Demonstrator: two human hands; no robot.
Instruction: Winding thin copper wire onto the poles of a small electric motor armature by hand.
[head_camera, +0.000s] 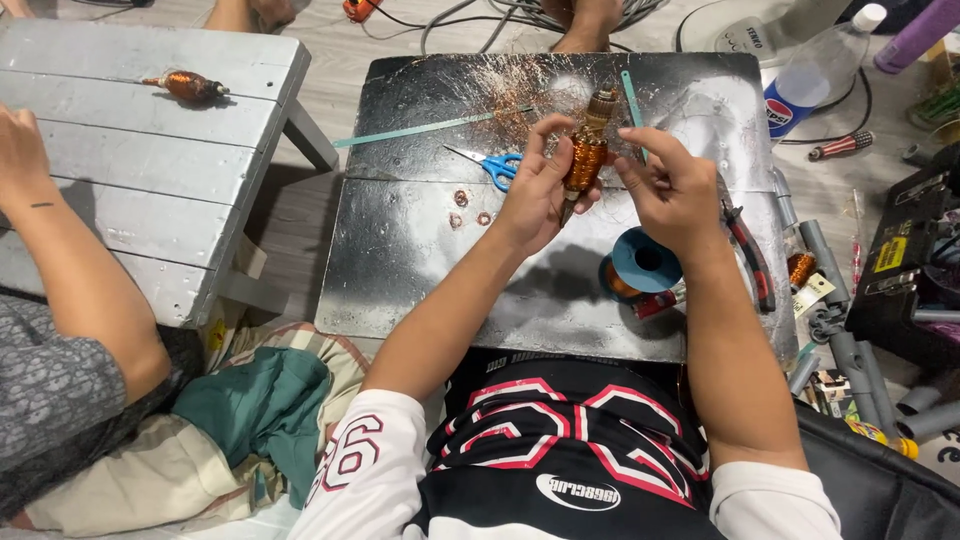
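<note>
Copper-wound armature (586, 160) upright in left hand (535, 190) grip, right hand (672, 185) fingertips pinched just beside.

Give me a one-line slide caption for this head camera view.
Left hand grips a copper-wound motor armature above a scratched metal sheet while the right hand pinches near it.

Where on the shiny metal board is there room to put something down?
The metal board is bare at its near-left part, below the blue-handled scissors and small copper rings. The right side is crowded: blue spool, pliers. The hands hold a copper coil mid-board.
</note>
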